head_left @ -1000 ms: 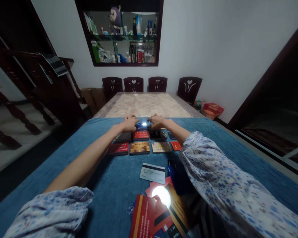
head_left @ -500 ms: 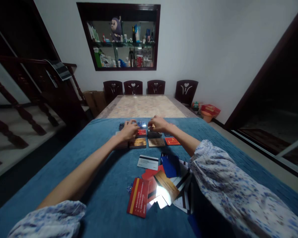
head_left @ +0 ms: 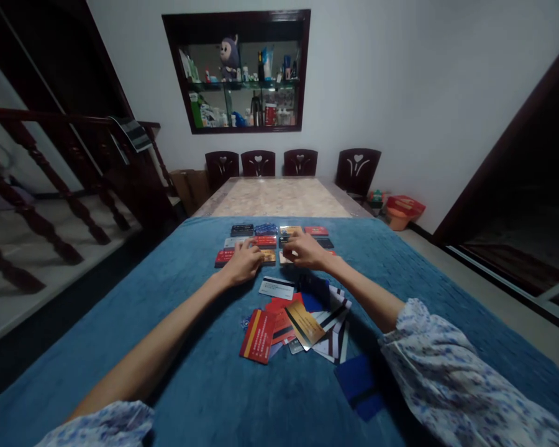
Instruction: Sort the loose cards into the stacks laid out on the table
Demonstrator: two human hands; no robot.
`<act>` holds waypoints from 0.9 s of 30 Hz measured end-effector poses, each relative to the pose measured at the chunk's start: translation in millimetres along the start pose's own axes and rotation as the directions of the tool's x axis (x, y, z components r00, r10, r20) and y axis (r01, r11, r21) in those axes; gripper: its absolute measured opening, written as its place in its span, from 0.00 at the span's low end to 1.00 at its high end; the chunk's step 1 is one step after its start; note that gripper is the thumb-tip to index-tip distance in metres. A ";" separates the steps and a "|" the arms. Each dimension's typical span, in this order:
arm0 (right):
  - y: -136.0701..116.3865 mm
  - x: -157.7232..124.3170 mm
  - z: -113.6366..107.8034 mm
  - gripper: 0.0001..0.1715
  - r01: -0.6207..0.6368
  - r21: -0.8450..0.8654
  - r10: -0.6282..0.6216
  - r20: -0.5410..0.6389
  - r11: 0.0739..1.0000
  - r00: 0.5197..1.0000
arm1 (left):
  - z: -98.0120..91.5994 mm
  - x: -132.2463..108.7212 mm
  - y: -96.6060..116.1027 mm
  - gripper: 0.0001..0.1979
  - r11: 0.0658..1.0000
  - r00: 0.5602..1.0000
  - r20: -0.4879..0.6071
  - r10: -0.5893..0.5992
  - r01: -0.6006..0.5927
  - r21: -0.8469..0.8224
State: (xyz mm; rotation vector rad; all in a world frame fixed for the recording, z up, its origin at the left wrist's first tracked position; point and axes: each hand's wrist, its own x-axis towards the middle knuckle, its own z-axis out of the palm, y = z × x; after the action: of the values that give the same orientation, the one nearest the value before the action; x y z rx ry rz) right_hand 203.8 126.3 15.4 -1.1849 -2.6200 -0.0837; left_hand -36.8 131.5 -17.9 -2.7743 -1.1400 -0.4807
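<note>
My left hand (head_left: 245,261) lies over the front and middle rows of cards at the left, fingers apart and bent down. It partly hides a gold card stack (head_left: 268,257) and sits by a red stack (head_left: 265,241). My right hand (head_left: 304,249) has its fingers curled together at a dark card stack (head_left: 284,241), above a pale stack (head_left: 286,257). Its fingertips hide whatever they may hold. Nearer me is a loose pile with a white card (head_left: 276,287), a gold card (head_left: 304,325), a red card (head_left: 258,336) and blue cards (head_left: 315,298).
Behind the hands are a black stack (head_left: 242,230), a blue stack (head_left: 266,229), another gold stack (head_left: 291,230) and a red one (head_left: 315,231). A separate blue card (head_left: 359,386) lies near my right sleeve. A blue cloth (head_left: 190,372) covers this end of the table.
Both hands have drawn back toward me from the rear rows, uncovering the back stacks. The camera view has shifted, and the separate blue card shows more fully.
</note>
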 end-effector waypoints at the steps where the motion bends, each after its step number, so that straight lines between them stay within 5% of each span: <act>1: -3.1 -4.1 1.6 0.09 -0.005 0.011 0.005 -0.001 1.000 1.000 | 0.9 -3.9 2.4 0.13 1.000 1.000 -0.010 -0.005 0.005 -0.008; 12: -37.6 -46.4 8.7 0.09 0.030 0.037 -0.027 -0.062 0.999 0.998 | 0.4 -36.8 43.0 0.14 0.994 0.999 -0.027 -0.036 0.033 -0.106; 27: -53.1 -61.8 10.8 0.17 -0.036 0.020 0.032 0.194 0.999 0.980 | 14.8 -53.3 50.2 0.25 0.957 0.978 0.121 -0.169 0.192 -0.219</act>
State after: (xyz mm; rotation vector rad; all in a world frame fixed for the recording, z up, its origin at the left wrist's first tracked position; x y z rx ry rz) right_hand 201.0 47.7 -8.3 -1.2892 -2.7564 0.0726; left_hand -33.6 63.2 -48.1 -2.9317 -1.4575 -0.5262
